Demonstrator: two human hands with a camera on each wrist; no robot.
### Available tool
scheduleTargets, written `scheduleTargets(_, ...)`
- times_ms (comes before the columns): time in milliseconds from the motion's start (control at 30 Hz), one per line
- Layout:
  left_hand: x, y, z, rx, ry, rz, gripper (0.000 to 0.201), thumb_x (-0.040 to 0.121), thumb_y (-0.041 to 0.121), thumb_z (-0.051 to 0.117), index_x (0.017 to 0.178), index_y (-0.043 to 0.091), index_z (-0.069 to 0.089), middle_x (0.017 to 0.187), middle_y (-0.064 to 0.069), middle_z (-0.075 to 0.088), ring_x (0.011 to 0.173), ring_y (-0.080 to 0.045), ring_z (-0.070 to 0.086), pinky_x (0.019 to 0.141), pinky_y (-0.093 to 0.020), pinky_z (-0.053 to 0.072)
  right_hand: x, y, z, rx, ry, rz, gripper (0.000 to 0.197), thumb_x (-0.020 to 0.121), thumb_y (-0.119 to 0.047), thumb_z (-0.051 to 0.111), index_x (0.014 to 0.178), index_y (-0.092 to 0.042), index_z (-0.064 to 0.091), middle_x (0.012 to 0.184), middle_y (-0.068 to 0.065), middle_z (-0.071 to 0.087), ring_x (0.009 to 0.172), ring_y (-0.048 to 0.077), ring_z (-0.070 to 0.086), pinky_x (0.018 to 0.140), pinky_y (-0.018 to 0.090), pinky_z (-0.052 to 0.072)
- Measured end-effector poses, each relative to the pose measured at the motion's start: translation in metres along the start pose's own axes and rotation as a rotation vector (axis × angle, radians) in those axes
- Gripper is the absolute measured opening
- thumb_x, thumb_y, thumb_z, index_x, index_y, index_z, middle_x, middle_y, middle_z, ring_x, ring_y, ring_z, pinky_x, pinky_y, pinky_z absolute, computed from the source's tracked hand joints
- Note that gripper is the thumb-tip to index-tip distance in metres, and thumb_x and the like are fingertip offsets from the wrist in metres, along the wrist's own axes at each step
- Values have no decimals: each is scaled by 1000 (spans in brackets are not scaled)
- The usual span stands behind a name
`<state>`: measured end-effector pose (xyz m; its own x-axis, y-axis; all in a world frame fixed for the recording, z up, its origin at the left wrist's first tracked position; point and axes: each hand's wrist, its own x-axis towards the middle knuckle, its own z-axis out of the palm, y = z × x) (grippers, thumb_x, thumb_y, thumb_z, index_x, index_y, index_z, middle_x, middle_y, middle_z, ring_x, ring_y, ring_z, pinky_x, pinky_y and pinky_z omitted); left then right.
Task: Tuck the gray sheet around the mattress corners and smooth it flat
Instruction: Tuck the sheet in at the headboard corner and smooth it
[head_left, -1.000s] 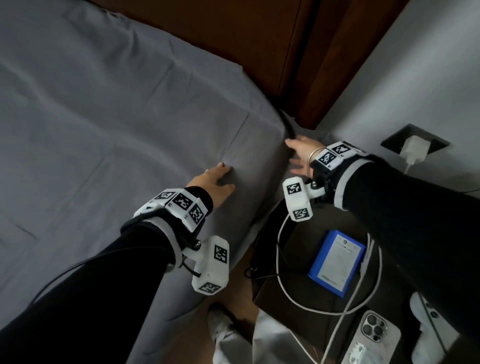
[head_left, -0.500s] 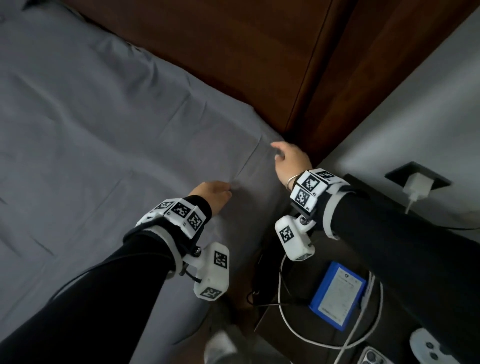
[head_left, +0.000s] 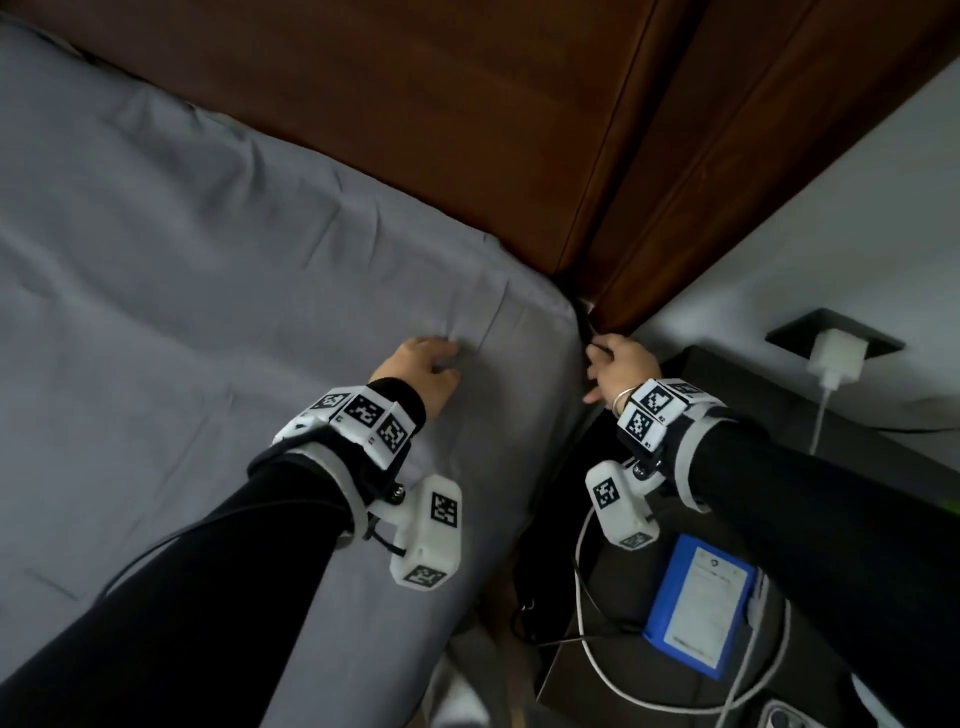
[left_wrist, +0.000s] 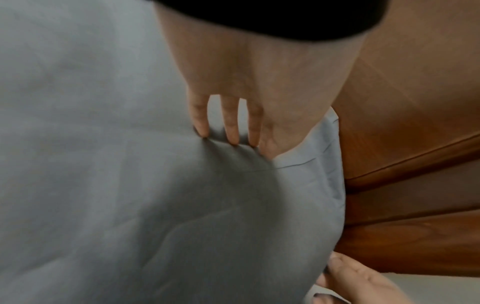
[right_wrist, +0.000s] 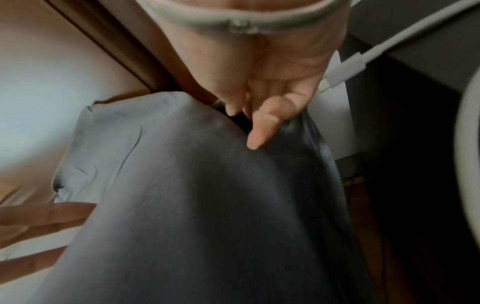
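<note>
The gray sheet (head_left: 208, 312) covers the mattress, with light creases near the corner (head_left: 540, 306) by the headboard. My left hand (head_left: 441, 358) rests on top of the sheet just inside that corner. Its straight fingers (left_wrist: 232, 135) press down and dent the cloth. My right hand (head_left: 597, 358) is at the corner's side, in the gap beside the headboard. In the right wrist view its thumb (right_wrist: 259, 131) lies on the sheet (right_wrist: 194, 205) and its fingers curl behind the cloth's edge, pinching it. The sheet's lower hem is hidden.
A brown wooden headboard (head_left: 415, 130) runs along the bed's far edge and meets the wall at the corner. A dark nightstand (head_left: 737, 395) stands right of the bed, carrying a blue box (head_left: 696, 603) and a white cable (head_left: 587, 644). A white charger (head_left: 836, 358) sits in a wall socket.
My right hand has gone from the top of the corner down to its side by the headboard. My left hand stays pressed on the sheet.
</note>
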<state>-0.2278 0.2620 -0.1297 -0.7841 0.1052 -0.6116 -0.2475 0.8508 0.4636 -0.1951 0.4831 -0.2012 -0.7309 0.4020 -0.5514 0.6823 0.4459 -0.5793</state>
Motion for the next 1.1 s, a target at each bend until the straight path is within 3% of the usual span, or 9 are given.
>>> scheduleTargets(167,13,-1,-4,26,-9,16,40,89,22,56,129,18,56,141,-5,43,124,-24,50,101,-24,38,7,4,16,123,-10,44,34,98,-21,44,129,-8,54,65,2,51,44,15,42,25,9,27)
scheduleTargets(367,20,-1,1,29,18,47,36,88,21,58,123,15,56,135,-5,43,117,-22,51,85,-19,37,6,4,19,129,133,11,20,92,-12,51,101,-3,66,52,-5,51,25,-3,46,35,6,36)
scheduleTargets(567,23,-1,-3,31,10,55,32,89,20,55,120,15,59,132,-6,47,113,-23,54,83,-22,40,-6,8,4,27,224,42,16,89,-14,50,88,-8,65,63,11,68,35,5,55,40,3,42)
scheduleTargets(633,23,1,-5,15,16,51,29,89,17,52,117,15,61,129,-7,51,111,-25,57,86,-26,44,-12,14,-7,-22,269,61,13,87,-15,50,82,-11,62,75,18,73,55,21,70,63,24,59)
scheduleTargets(700,22,4,-7,-8,34,59,29,90,13,48,114,15,63,125,-8,58,108,-28,59,88,-29,47,-19,19,-20,-116,302,51,11,86,-17,50,79,-15,58,79,21,72,73,36,71,75,42,58)
scheduleTargets(867,19,10,-12,-11,48,92,33,89,10,47,119,16,61,127,-7,60,115,-26,58,99,-29,44,-34,11,-23,-135,360,78,10,88,-18,47,84,-13,54,83,23,71,76,40,70,74,46,58)
scheduleTargets(933,18,8,-12,-15,40,93,36,90,10,47,123,17,60,131,-7,57,118,-27,56,102,-31,44,-35,2,-18,-69,332,136,13,90,-15,47,97,-8,55,98,24,69,92,41,68,84,44,55)
scheduleTargets(1033,15,3,-12,-24,41,109,38,90,9,48,125,16,59,137,-8,52,121,-28,54,104,-31,42,-41,-11,-14,-58,221,260,42,91,-9,50,130,-1,38,123,26,57,114,41,56,92,39,45)
scheduleTargets(1100,12,0,-15,-7,47,118,39,90,9,48,126,17,58,137,-8,50,121,-28,53,103,-29,40,-51,-22,-14,-53,231,236,48,89,-6,51,134,-2,36,130,24,52,118,40,53,95,38,42)
